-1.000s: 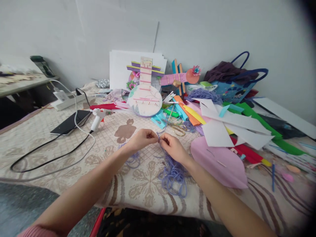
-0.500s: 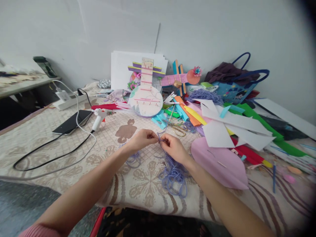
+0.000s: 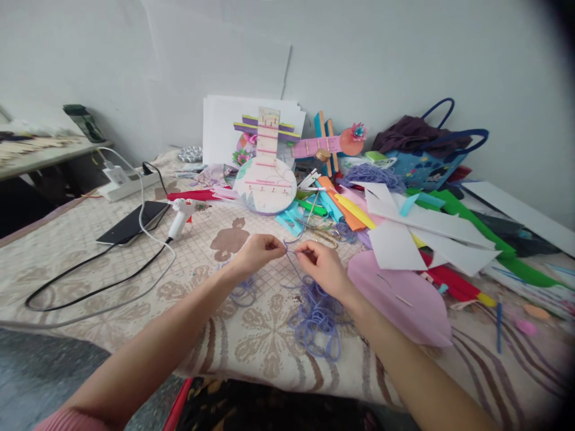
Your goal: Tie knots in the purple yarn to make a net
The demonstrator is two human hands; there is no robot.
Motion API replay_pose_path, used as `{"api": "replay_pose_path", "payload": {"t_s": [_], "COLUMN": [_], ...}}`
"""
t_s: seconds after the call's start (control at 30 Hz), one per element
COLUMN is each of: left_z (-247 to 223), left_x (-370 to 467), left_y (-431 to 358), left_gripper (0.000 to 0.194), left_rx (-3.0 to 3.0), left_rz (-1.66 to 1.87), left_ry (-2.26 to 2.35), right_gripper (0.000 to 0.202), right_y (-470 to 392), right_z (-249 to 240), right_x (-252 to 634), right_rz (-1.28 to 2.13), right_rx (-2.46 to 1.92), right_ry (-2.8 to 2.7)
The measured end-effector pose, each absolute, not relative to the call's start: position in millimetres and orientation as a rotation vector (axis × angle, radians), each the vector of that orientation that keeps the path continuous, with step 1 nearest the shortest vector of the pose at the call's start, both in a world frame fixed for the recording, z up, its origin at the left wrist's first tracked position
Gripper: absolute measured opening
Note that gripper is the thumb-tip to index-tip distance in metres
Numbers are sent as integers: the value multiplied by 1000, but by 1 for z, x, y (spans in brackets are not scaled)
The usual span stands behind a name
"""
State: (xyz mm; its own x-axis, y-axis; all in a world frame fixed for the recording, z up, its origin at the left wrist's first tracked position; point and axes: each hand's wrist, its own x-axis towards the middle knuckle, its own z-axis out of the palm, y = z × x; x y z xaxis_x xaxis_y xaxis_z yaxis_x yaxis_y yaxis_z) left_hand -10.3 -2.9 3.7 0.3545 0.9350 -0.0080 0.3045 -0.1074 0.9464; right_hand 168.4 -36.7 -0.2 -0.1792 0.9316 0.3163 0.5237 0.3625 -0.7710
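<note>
My left hand (image 3: pixel 261 251) pinches a thin purple yarn (image 3: pixel 291 263) between thumb and fingertips. A short way to the right, my right hand (image 3: pixel 320 263) pinches the same yarn, and a short stretch of it runs between the two hands. From there one strand leads up toward the scissors (image 3: pixel 323 233) and another drops to a loose tangle of purple yarn (image 3: pixel 317 326) below my right hand. A smaller loop of yarn (image 3: pixel 243 291) lies under my left wrist. Right of my right forearm is a pink paper piece (image 3: pixel 395 299).
A white glue gun (image 3: pixel 182 216) with a black cord and a dark phone (image 3: pixel 132 222) lie to the left. Behind my hands stands a decorated round craft piece (image 3: pixel 266 194). White paper scraps (image 3: pixel 398 245) and a blue bag (image 3: pixel 431 161) are at the right.
My hands have drawn slightly apart, the right one moving a little to the right. More of the yarn shows between them now.
</note>
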Motion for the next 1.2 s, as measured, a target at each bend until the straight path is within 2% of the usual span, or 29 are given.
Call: {"api": "replay_pose_path", "payload": {"t_s": [0.33,0.63,0.8,0.93,1.03,1.1,1.2], "left_z": [2,-4,-6,-4,-4,-5,-5], "left_x": [-8,-1,0,-2,-3,-2,-2], "left_y": [-4,-5,-6,-5,-4,-3,-3], "left_gripper": [14,20,20,19,17,16,16], "left_rx": [1532,1240,1221,1237,1229,1227,1233], "left_rz": [797,791,817,832,840,840,841], "left_ry": [1144,1011,962,930,932,931,932], "right_gripper": [18,19,17,17,37,43,24], "right_y": [-52,-54,-48,-42,-39,-37,-35], "right_z": [-4,-10,15,44,44,34,22], "right_x": [156,155,171,214,240,245,241], "right_rz": [423,213,447,593,833,883,832], "right_rx": [-1153,-1107,-954,-1222,-1335,-1352,-1302], "right_ry": [-2239,-2468,-2444,-2361,-2570,-2659,-2751]}}
